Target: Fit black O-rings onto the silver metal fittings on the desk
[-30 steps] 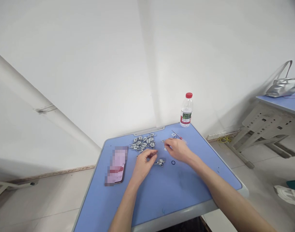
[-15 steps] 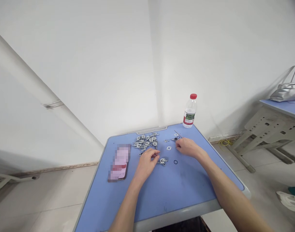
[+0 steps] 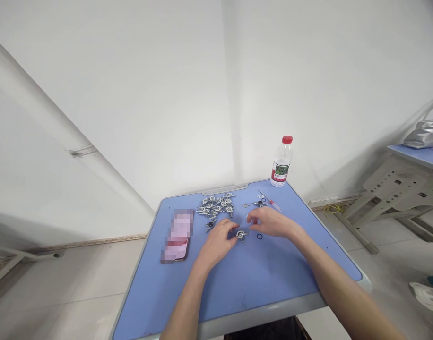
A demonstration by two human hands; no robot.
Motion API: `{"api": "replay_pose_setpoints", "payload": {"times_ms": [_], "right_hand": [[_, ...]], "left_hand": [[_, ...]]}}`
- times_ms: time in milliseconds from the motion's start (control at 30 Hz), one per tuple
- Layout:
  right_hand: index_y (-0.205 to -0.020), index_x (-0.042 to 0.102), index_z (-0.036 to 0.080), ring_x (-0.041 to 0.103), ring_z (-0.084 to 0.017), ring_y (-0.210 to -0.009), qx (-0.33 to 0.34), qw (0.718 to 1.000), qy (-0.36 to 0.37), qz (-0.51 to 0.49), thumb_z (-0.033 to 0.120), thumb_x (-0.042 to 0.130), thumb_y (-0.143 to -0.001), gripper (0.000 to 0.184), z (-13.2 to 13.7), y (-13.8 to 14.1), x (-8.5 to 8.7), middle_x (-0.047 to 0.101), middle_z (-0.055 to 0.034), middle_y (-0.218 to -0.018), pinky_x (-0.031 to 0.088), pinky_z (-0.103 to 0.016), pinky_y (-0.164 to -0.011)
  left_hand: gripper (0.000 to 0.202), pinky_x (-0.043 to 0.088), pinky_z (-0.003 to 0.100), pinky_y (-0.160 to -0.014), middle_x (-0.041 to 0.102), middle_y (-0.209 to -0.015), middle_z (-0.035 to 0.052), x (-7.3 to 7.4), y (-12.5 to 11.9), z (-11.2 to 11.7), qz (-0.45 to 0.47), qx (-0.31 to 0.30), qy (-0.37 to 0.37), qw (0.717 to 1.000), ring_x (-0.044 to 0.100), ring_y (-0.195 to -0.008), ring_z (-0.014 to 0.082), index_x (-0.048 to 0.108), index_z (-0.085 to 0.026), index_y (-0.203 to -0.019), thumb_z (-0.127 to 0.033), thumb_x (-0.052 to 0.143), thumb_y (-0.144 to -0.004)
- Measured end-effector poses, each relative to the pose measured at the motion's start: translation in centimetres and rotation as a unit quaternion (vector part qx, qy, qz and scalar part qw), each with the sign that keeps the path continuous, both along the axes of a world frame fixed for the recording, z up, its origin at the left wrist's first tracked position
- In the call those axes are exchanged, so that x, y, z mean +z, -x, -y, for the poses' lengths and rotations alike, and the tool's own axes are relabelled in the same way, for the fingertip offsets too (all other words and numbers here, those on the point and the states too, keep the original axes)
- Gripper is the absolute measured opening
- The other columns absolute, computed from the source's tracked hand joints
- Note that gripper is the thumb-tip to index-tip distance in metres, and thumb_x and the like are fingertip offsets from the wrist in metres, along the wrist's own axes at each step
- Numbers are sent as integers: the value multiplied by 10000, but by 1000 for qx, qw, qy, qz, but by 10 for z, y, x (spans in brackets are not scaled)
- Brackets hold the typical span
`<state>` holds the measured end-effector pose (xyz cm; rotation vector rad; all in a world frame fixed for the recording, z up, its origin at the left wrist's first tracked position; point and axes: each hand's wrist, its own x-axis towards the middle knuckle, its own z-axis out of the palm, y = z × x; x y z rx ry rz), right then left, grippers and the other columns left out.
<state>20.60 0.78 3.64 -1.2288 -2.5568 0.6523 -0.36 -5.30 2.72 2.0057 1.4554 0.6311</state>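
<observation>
My left hand (image 3: 220, 241) rests low over the blue desk (image 3: 252, 288), thumb and forefinger apart. Its thumb is at the left end of a small metal fitting (image 3: 241, 234) with a ring-shaped body; whether they touch is unclear. My right hand (image 3: 269, 221) reaches in from the right, fingers curved and spaced apart. A sliver of a flat pale gasket (image 3: 247, 216) shows by its fingertips, mostly hidden. A black O-ring (image 3: 259, 236) lies just below that hand. One fitting with a dark centre (image 3: 211, 224) lies beyond my left hand.
A pile of similar metal fittings (image 3: 216, 205) lies at the back. Near my right hand are another dark-centred fitting (image 3: 260, 203), a thin red-and-clear tool (image 3: 273, 204) and small metal bits (image 3: 246, 205). A phone (image 3: 179, 236) lies left; a bottle (image 3: 281, 163) stands back right.
My right hand has moved left and nearer, away from the dark-centred fitting and thin tool, to over the pale gasket. My left hand has shifted slightly right, closer to the nearest fitting.
</observation>
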Motion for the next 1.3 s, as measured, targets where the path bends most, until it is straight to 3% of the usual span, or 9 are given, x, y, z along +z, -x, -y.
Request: {"api": "replay_pose_setpoints", "payload": {"times_ms": [100,200,400,600,1167,1300], "right_hand": [[-960,666,211,605,-185,-730,49,997,-51,18,322,663,-767,223,12,15,-7,667,-41,-874,388,-267,-618],[-912,657,187,597,-191,-692,61,992,-94,52,314,629,-789,179,20,23,-11,651,-58,-851,374,-279,-591],[-967,635,172,613,-213,-744,72,987,-102,98,431,634,-805,305,26,29,-6,651,-76,-915,378,-282,-596],[-978,618,167,622,-207,-759,61,982,-120,132,268,528,-868,175,29,36,-3,647,-77,-927,365,-274,-595],[-959,565,168,576,-172,-719,91,984,-115,99,179,540,-840,122,29,30,-1,606,-75,-960,338,-258,-580],[-940,573,182,572,-165,-722,109,989,-92,47,183,565,-830,110,28,22,5,623,-55,-934,360,-258,-611]], "left_hand": [[281,445,344,-846,592,-1024,42,-3,-1,1,-10,-17,1,1000,566,-966,211,624,-208,-984,-119,552,-727],[239,439,338,-819,590,-965,38,-7,-1,-1,-16,-16,-9,1000,560,-933,207,602,-200,-913,-89,524,-717],[143,421,319,-762,585,-898,37,-6,-2,-3,-44,-4,-11,999,550,-872,200,569,-184,-794,-75,508,-724],[129,406,299,-743,587,-857,27,-2,-2,-2,-59,-4,-9,998,550,-851,188,537,-185,-741,-67,485,-740],[145,405,286,-737,616,-854,24,-8,1,-3,-59,-4,-14,998,569,-843,175,577,-180,-769,-68,486,-759],[139,403,283,-738,609,-850,23,-8,3,-3,-73,0,-16,997,566,-853,179,590,-184,-776,-79,499,-770]]}}
